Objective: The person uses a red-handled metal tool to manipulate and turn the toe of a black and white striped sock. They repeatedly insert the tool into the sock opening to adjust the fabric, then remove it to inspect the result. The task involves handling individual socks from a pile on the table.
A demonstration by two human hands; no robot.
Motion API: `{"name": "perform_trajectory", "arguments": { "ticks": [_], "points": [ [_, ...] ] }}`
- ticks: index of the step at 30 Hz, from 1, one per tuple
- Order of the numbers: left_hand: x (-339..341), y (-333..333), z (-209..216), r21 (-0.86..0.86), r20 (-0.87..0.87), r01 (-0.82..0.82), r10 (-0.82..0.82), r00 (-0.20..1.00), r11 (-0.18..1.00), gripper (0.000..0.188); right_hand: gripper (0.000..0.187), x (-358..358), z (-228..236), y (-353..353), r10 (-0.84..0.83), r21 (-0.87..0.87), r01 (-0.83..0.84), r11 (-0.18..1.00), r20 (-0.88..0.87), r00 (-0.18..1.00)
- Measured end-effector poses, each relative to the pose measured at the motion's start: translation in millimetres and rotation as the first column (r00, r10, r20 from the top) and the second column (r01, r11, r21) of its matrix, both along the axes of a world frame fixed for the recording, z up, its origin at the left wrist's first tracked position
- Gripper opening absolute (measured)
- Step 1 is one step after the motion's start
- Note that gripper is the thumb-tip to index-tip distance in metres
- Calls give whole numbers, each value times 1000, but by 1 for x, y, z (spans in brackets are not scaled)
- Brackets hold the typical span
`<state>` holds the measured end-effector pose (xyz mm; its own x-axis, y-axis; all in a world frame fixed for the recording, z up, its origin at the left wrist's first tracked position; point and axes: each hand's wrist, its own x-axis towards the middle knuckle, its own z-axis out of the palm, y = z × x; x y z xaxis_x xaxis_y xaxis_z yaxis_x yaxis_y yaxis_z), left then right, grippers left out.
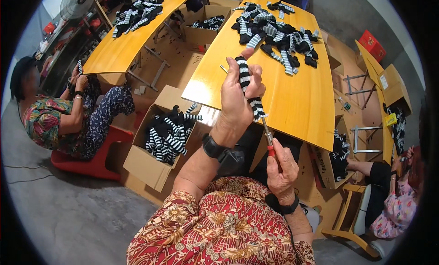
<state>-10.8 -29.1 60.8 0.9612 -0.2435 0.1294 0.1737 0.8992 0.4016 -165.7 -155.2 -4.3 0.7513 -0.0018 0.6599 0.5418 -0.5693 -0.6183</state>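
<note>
My left hand (234,98) is raised over the near edge of the table, fingers wrapped round a narrow black-and-white striped knitted tube (243,75). The tube slants from upper left down toward my right hand (283,169). That hand grips a red-handled tool (270,150) with a thin metal shaft. Its shaft meets the tube's lower end; whether it runs inside is hidden. A short metal tip (223,69) shows beside my left thumb, and I cannot tell what it belongs to.
A heap of black and striped knitted pieces (274,34) lies on the far part of the yellow table (302,109). Open cartons with similar pieces stand left (153,173) and right (322,169). One person (55,121) sits at left, another (398,205) at right.
</note>
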Motion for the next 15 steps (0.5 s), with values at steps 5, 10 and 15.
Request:
{"name": "perform_trajectory", "arguments": {
  "ticks": [5, 10, 15],
  "points": [
    [0, 6, -6, -11, 253, 21, -18, 967, 1000, 54, 41, 3, 3, -4, 26, -7, -26, 1000, 5, 1000],
    [-17, -2, 5, 217, 228, -206, 156, 961, 954, 57, 40, -5, 10, 0, 34, 63, -30, 998, -75, 997],
    [-17, -10, 1, 223, 199, -146, 102, 975, 964, 58, 36, -4, 17, 7, 8, 130, 8, 992, -126, 992]
  ]
}}
